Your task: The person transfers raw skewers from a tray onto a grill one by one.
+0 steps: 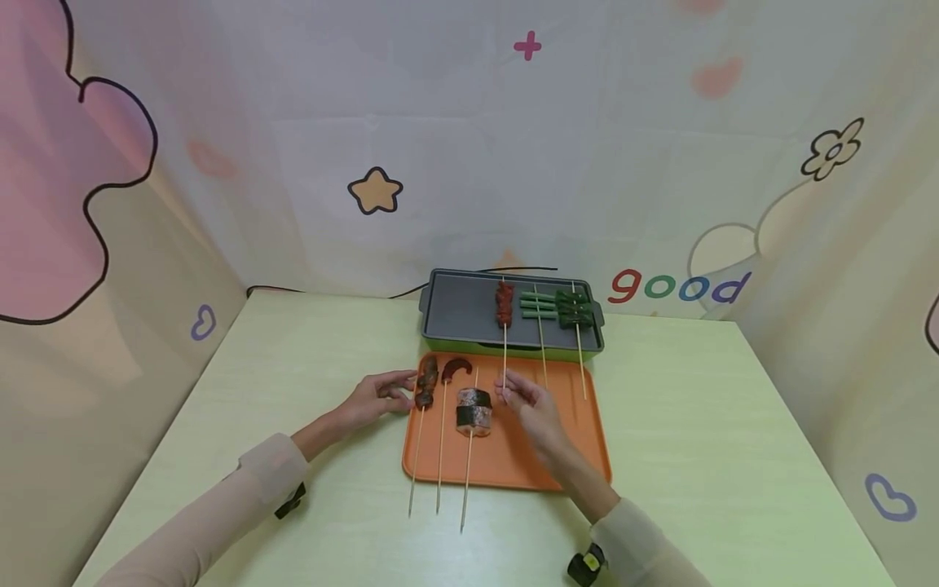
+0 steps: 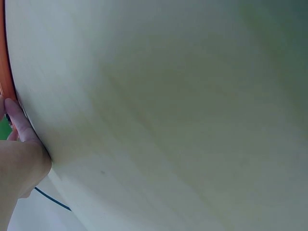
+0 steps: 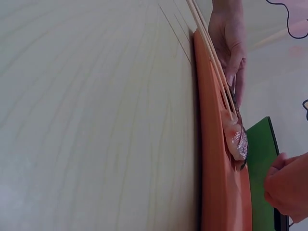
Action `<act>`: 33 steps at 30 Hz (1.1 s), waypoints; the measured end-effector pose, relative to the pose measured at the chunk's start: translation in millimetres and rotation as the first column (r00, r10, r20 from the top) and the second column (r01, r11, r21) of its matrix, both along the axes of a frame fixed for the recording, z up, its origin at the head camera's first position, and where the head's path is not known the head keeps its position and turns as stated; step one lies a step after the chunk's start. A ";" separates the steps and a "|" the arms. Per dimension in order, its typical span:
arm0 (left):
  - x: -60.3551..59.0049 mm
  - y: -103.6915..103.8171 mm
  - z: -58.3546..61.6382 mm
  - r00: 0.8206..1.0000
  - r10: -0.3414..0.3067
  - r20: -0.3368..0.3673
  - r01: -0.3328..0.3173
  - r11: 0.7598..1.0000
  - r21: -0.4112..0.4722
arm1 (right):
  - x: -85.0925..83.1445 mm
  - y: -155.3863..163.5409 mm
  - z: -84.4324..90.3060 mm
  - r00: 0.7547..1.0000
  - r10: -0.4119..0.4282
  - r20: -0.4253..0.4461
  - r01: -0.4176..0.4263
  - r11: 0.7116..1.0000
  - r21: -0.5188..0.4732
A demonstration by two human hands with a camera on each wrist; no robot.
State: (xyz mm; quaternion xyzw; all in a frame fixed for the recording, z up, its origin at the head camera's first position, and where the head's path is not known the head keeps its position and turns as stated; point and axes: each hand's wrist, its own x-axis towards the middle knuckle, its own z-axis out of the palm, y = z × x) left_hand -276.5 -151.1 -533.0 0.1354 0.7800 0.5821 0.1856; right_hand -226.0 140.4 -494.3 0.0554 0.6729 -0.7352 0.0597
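My right hand (image 1: 534, 412) pinches the stick of a red meat skewer (image 1: 504, 306), whose meat lies on the grey griddle (image 1: 462, 306). At the left rim of the orange tray (image 1: 528, 465), my left hand (image 1: 377, 397) has its fingers and thumb apart, beside a dark brown meat skewer (image 1: 426, 383). Next to that on the tray lie a skewer with a curled dark red piece (image 1: 456, 368) and a seaweed-wrapped roll skewer (image 1: 473, 411). In the left wrist view, the left hand (image 2: 24, 156) is by the tray's edge, its fingertips partly hidden.
Two green vegetable skewers, one of pale-green stalks (image 1: 539, 305) and one of dark leafy pieces (image 1: 575, 310), lie on the griddle's right side, sticks over the tray. A black cable (image 1: 407, 292) runs behind on the pale table (image 1: 315, 342). A printed cloth (image 1: 455, 147) hangs behind.
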 end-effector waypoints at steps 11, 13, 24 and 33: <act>-0.6 1.2 -2.2 1.000 0.008 0.005 -0.008 1.000 -0.011 | -1.2 -5.2 1.7 0.996 -0.086 -0.031 0.085 0.996 -0.037; -0.7 1.3 -1.9 1.000 0.006 -0.001 -0.006 1.000 -0.009 | -1.6 -5.4 2.1 0.995 -0.097 -0.027 0.096 0.994 -0.043; -0.9 1.0 -1.6 1.000 0.016 0.009 -0.016 1.000 -0.014 | -1.9 -4.9 1.5 0.993 -0.112 -0.038 0.110 0.993 -0.037; -0.7 -2.9 -2.5 1.000 -0.009 -0.005 0.009 1.000 0.008 | 7.3 -0.9 -4.9 0.997 -0.074 -0.026 0.072 0.996 -0.043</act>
